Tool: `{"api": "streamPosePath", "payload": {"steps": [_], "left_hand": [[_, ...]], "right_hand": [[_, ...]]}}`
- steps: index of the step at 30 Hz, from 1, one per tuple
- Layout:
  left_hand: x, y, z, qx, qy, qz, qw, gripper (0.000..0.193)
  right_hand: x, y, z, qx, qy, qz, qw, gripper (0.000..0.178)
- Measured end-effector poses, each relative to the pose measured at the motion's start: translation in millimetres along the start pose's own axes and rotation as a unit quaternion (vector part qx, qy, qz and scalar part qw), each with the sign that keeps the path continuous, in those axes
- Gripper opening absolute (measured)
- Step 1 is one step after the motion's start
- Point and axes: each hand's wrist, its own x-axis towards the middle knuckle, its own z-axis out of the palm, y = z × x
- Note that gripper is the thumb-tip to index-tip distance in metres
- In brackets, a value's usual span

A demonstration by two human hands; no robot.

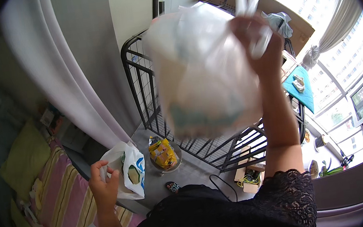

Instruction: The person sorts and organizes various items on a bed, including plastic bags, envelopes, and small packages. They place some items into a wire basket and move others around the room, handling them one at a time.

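Note:
My right hand (260,42) is raised and closed on the gathered top of a large translucent plastic bag (203,72), which hangs at the upper middle. Motion blurs this bag, and its contents cannot be made out beyond pale and greenish patches. Lower down at the left, my left hand (100,182) has its fingers curled on the handle of a white plastic carrier bag (132,193) with blue print. Through the carrier bag's opening something green and pale shows. Just right of it, a yellow packet (162,153) lies on a small round stool (176,163).
A black metal bed frame (141,80) with bars stands behind the raised bag. At the left is a bed with a striped cover (58,196), below a pale curtain (61,74). Cables (249,180) and cardboard lie on the floor to the right, near the windows (338,78).

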Motion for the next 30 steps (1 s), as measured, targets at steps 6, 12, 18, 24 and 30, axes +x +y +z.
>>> {"api": "streamPosePath", "payload": {"steps": [6,12,18,24,30], "left_hand": [[16,14,30,-0.035,-0.042,0.013,0.998,0.033],[5,12,35,0.006,0.008,0.016,1.000,0.033],[1,2,36,-0.031,0.025,-0.049,0.998,0.033],[6,7,42,-0.093,0.014,-0.049,0.994,0.030],[16,6,49,-0.085,-0.020,-0.029,0.996,0.027]], "right_hand": [[152,195,-28,0.096,0.019,-0.068,0.993,0.016],[180,333,-3,-0.300,-0.021,0.063,0.951,0.030],[89,455,22,-0.305,-0.265,0.134,0.905,0.031],[67,450,16,-0.290,-0.272,0.197,0.896,0.048],[62,206,17,-0.248,-0.126,-0.142,0.950,0.043]]}}
